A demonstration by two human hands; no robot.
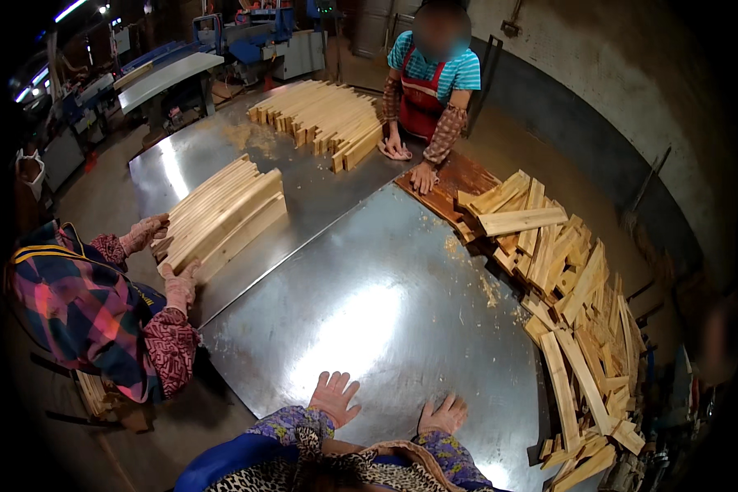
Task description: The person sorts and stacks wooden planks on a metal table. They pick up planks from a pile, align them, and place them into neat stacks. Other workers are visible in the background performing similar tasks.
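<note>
My left hand lies palm down near the front edge of a shiny metal table, its fingers spread and nothing in them. A short way to its right, my right hand rests on the same sheet, also empty, with the fingers apart. Both of my forearms are in purple patterned sleeves. Closest to my right hand is a jumbled heap of wooden strips along the table's right side. A bright light reflection lies on the metal beyond my hands.
At left, a gloved co-worker grips a row of wooden boards. Across the table, another person in a red apron leans on a brown board, beside lined-up strips. Sawdust dots the metal. Machines stand behind.
</note>
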